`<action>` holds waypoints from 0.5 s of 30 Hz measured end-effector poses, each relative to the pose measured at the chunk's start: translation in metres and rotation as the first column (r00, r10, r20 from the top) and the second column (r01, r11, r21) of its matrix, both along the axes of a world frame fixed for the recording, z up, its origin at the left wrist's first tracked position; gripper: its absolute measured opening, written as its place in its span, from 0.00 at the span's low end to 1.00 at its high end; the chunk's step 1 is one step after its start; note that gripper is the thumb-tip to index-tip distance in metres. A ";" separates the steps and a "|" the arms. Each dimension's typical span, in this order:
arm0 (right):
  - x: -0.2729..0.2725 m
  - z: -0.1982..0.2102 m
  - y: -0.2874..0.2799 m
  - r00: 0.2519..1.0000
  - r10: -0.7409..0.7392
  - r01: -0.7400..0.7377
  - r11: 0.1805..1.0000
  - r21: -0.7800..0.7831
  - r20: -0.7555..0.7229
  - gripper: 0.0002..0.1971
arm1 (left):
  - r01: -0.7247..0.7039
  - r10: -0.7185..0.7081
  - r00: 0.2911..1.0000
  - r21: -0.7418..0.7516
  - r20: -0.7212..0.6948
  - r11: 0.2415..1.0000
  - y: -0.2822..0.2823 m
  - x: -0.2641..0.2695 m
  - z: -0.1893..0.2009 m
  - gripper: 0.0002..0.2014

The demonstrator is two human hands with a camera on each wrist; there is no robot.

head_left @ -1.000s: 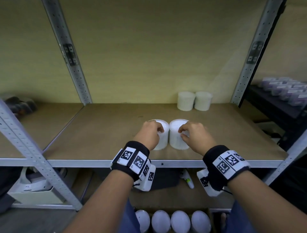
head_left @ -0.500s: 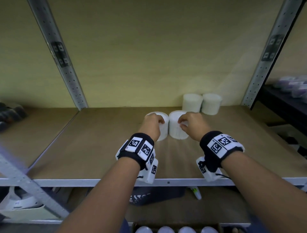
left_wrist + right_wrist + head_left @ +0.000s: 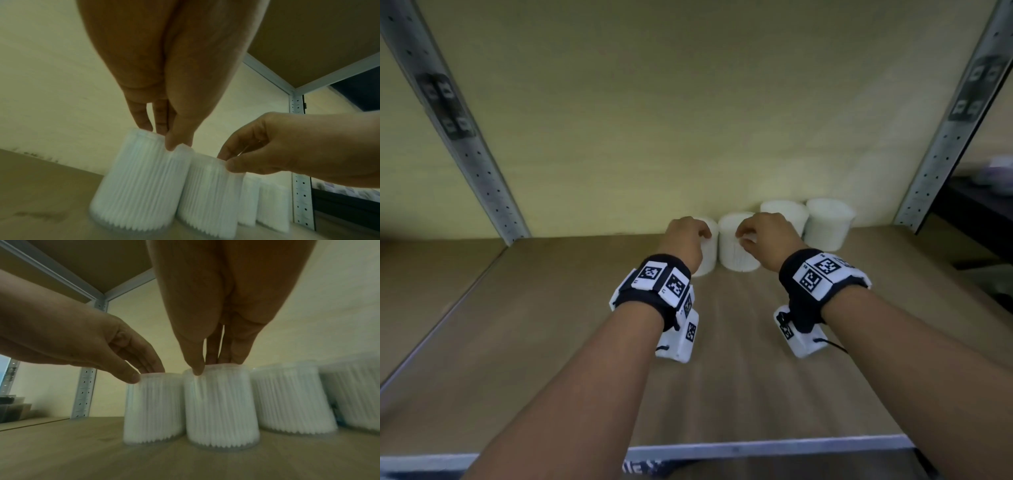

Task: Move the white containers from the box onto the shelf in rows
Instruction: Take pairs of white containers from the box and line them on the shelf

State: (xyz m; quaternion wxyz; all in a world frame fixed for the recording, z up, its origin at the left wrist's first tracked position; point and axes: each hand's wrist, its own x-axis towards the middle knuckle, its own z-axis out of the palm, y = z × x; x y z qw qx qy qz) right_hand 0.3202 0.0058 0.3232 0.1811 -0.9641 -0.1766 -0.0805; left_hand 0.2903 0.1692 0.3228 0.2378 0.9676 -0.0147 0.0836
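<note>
Four white ribbed containers stand near the back of the wooden shelf (image 3: 551,342). My left hand (image 3: 683,240) grips the top rim of the leftmost container (image 3: 705,253) (image 3: 139,183) (image 3: 154,408). My right hand (image 3: 763,236) pinches the top of the second container (image 3: 734,250) (image 3: 207,194) (image 3: 222,408). Both held containers sit upright on the shelf, side by side. Two more containers (image 3: 784,212) (image 3: 827,222) (image 3: 287,399) stand against the back wall just to the right. The box is out of view.
Grey perforated uprights (image 3: 448,113) (image 3: 955,113) frame the bay on either side. The yellowish back wall (image 3: 671,120) is right behind the containers. A second shelf board (image 3: 318,32) lies overhead. A dark shelf unit (image 3: 976,212) stands at the right.
Both hands have slid their containers from near the front edge deep to the back of the shelf, up beside the two earlier ones. The head view has moved closer.
</note>
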 end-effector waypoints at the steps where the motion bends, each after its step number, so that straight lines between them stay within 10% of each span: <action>1: 0.006 -0.001 0.001 1.000 -0.005 0.005 1.000 0.007 0.003 0.12 | 0.002 -0.002 1.000 0.004 0.006 1.000 0.001 0.006 -0.001 0.22; 15: 0.044 -0.010 0.006 0.997 -0.066 0.064 0.997 0.046 0.043 0.13 | 0.018 -0.017 0.998 -0.015 0.067 1.000 -0.002 0.054 -0.009 0.22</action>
